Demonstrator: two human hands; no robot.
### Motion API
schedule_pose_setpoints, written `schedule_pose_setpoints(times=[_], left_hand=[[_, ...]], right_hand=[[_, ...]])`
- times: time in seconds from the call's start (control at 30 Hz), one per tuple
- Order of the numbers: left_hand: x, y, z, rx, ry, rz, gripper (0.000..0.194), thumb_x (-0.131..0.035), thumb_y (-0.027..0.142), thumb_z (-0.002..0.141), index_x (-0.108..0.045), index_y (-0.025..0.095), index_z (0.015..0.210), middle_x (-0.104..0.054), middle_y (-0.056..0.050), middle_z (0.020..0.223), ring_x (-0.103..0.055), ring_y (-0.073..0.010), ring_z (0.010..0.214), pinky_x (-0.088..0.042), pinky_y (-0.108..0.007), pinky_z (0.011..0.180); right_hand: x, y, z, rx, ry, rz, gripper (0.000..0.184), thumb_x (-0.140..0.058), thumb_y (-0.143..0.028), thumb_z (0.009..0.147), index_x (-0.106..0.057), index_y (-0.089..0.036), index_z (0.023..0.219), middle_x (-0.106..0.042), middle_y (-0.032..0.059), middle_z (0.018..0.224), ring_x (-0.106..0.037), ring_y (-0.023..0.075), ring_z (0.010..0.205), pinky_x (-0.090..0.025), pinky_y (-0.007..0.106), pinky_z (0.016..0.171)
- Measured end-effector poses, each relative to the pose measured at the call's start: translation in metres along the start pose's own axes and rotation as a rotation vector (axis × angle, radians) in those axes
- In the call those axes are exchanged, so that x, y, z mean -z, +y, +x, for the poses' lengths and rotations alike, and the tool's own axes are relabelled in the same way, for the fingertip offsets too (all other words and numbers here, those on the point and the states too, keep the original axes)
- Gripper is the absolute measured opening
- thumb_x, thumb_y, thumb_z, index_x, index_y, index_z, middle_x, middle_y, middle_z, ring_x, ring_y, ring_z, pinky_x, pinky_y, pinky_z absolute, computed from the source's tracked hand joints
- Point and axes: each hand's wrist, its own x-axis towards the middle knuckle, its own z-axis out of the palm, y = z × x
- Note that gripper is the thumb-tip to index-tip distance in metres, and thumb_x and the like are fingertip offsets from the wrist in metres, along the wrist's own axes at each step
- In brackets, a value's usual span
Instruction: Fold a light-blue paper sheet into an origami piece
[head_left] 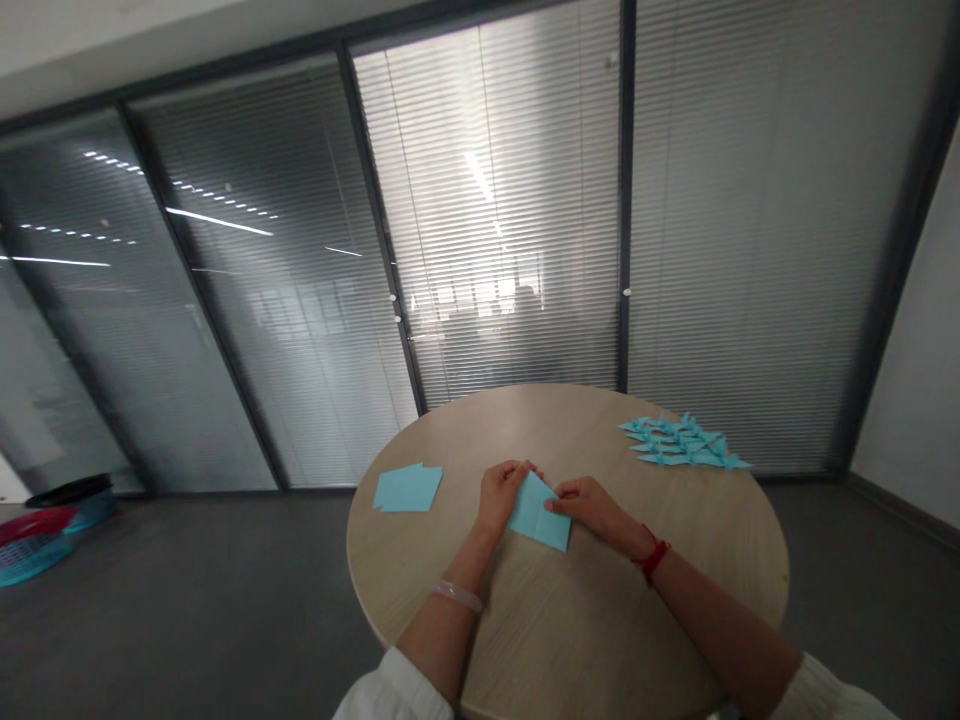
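Light-blue paper sheet [538, 512]: resting mid-worktop [577, 640] | left hand [499, 497], right hand [589, 505]: fingers grasping its upper edge, pinching evenly | folded blue paper [407, 488]: lying at 9 o'clock | blue origami pieces [679, 442]: clustering at 2 o'clock

Two hands at a round wooden table [577, 640], with 12 o'clock straight ahead of the wearer. The left hand [501, 497] holds the upper edge of a folded blue paper [537, 514] near the table's centre, and the right hand [581, 503] grips its right corner. Clear bracelet [457, 596] on left wrist; red cord [654, 556] on right wrist. Stacked blue sheets [408, 489] at 9 o'clock on the table; pointed folded blue shapes [681, 442] in a cluster at 2 o'clock. Baskets [37, 545] on the floor, farther out at 9 o'clock; glass wall with blinds [495, 220] beyond the table at 12 o'clock
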Motion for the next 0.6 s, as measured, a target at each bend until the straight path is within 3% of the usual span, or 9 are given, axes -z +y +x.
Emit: schedule_pose_setpoints(times=[0.23,0.43,0.6], left_hand=[[-0.0035,-0.0010,-0.0009,0.067,-0.015,-0.068,0.041,-0.064,0.053,0.068,-0.067,0.012,0.072,-0.070,-0.009,0.073,-0.064,-0.0192,0.065,-0.048,-0.028,0.060],[-0.0026,-0.0033,-0.0008,0.125,-0.068,0.173,0.046,-0.072,0.055,0.056,-0.068,0.011,0.069,-0.059,-0.001,0.055,-0.050,-0.0118,0.049,-0.034,-0.021,0.045],[-0.0005,-0.0049,0.0010,0.147,-0.066,0.177,0.045,-0.072,0.055,0.054,-0.064,0.012,0.063,-0.051,0.002,0.049,-0.042,-0.0090,0.045,-0.027,-0.021,0.043]], right_hand=[[0.0009,-0.0021,-0.0021,-0.054,-0.008,0.035,0.037,-0.068,-0.048,0.066,-0.069,-0.011,0.067,-0.056,-0.0015,0.055,-0.047,0.0114,0.054,-0.032,0.022,0.051],[0.0028,-0.0010,-0.0023,-0.081,0.003,0.051,0.038,-0.069,-0.049,0.064,-0.068,-0.011,0.065,-0.055,-0.0019,0.054,-0.046,0.0113,0.053,-0.032,0.023,0.052],[0.0016,-0.0034,-0.0034,-0.096,-0.020,0.090,0.038,-0.070,-0.049,0.062,-0.066,-0.011,0.063,-0.053,-0.0024,0.053,-0.043,0.0106,0.051,-0.030,0.022,0.050]])
